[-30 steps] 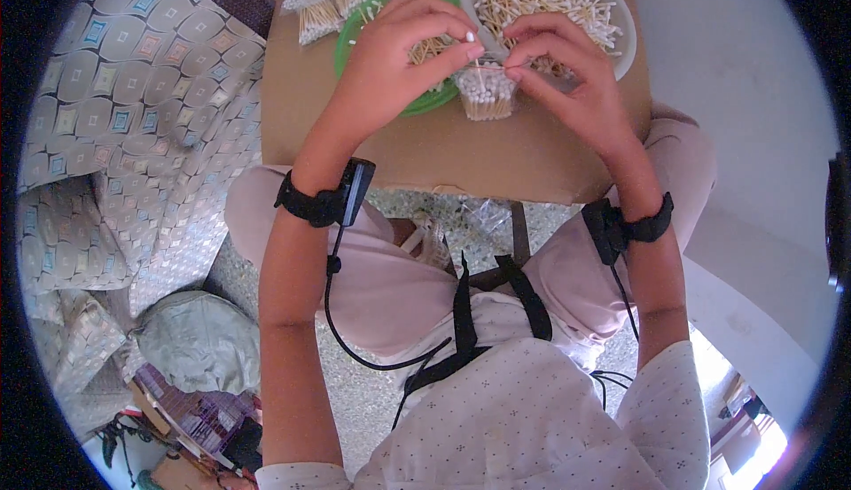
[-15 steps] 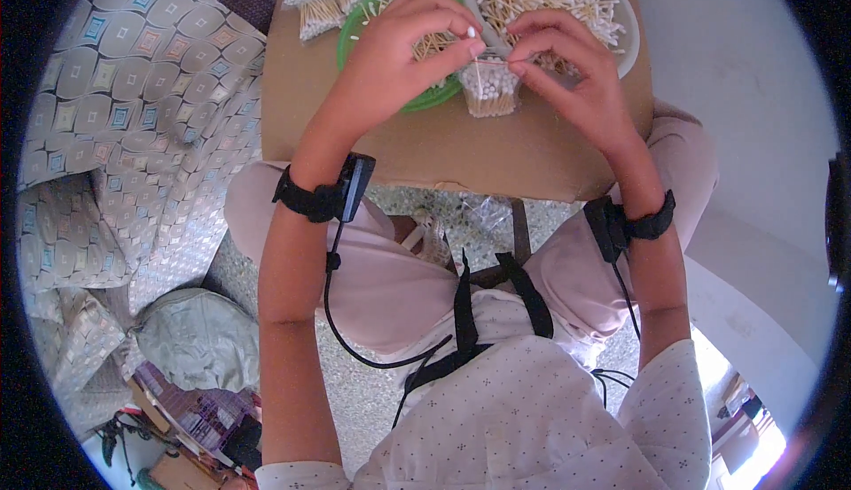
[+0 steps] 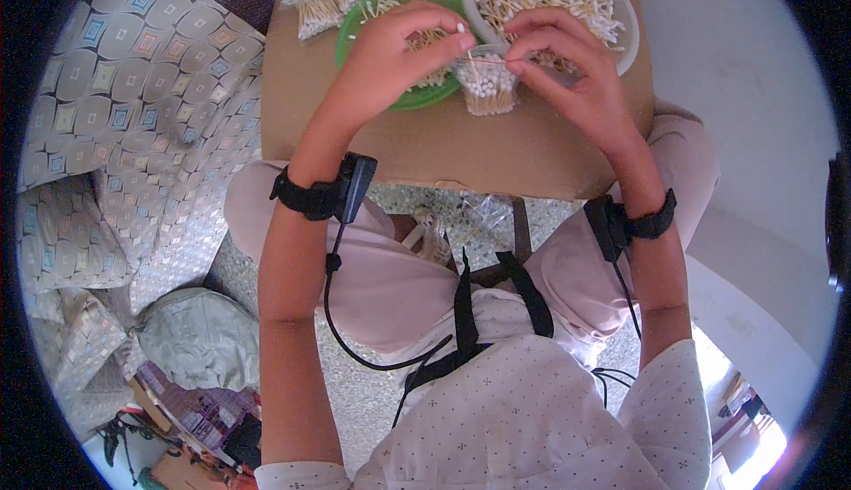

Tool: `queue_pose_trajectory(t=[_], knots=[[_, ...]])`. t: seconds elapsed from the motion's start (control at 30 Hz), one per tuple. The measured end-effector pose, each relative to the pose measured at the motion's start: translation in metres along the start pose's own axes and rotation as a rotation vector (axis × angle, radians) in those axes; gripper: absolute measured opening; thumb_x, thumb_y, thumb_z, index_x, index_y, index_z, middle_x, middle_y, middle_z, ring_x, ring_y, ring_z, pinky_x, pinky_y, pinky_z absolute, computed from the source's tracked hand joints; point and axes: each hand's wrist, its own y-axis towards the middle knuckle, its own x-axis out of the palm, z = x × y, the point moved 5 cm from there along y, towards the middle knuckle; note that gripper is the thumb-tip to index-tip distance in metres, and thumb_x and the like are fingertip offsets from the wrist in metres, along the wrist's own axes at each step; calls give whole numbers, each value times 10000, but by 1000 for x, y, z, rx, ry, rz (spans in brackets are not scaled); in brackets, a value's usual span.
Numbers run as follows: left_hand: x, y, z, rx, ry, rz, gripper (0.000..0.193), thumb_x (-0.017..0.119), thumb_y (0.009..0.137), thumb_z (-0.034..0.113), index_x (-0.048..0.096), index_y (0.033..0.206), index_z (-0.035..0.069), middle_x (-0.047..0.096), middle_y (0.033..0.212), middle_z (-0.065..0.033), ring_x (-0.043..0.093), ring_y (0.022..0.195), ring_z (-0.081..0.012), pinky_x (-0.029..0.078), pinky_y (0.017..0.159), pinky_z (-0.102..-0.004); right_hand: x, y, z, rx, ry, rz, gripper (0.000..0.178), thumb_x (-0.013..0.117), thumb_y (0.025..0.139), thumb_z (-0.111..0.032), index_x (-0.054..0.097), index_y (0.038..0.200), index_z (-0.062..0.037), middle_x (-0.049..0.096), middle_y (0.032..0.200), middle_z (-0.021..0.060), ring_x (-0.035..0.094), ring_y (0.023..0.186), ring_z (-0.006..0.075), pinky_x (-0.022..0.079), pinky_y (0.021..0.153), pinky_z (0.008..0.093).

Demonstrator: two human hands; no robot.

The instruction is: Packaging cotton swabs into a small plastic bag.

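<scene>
A small clear plastic bag (image 3: 490, 103) packed with upright cotton swabs stands on the cardboard in front of me, its mouth facing up. My left hand (image 3: 386, 60) is closed at the bag's left upper edge, pinching a cotton swab (image 3: 461, 28) whose white tip shows above the thumb. On the other side, my right hand (image 3: 581, 65) pinches the rim of the bag between thumb and forefinger. A thin reddish line runs along that rim between both hands. Whether my left fingers also grip the rim, I cannot tell.
Behind my left hand sits a green plate (image 3: 341, 47) of loose swabs. A white bowl (image 3: 632, 42) heaped with swabs is at the back right. Several filled bags (image 3: 317, 19) lie at the far left of the cardboard-topped table (image 3: 399, 149). Patterned fabric (image 3: 133, 91) hangs at left.
My left hand has shifted slightly left with the cotton swab, away from the right hand, and more of the bag's mouth shows. My right hand has barely moved.
</scene>
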Motion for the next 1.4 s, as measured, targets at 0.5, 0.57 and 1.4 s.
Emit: queue_pose_trajectory(t=[0.5,0.57,1.4], knots=[[-3,1,26,243,141,-41,152,702,825,150,715,953,68,660,1042,-76,596,1047,-221,439,943,-339,0,-1,1,-2,-10,2,131,704,805,-113,688,931,-83,637,1071,79,606,1034,254,473,904,345],[-6,0,28,237,145,-42,147,698,828,149,720,951,71,659,1044,-75,597,1046,-218,441,940,-340,0,0,-1,-6,-13,1,130,704,806,-115,689,932,-83,636,1076,78,605,1038,252,472,905,344],[-6,-1,7,-144,-214,-57,234,627,918,206,696,1019,7,694,955,-51,634,878,-113,490,815,-245,1,0,0,-2,-23,22,144,716,793,-106,694,934,-83,642,1063,74,612,1020,243,483,890,342]])
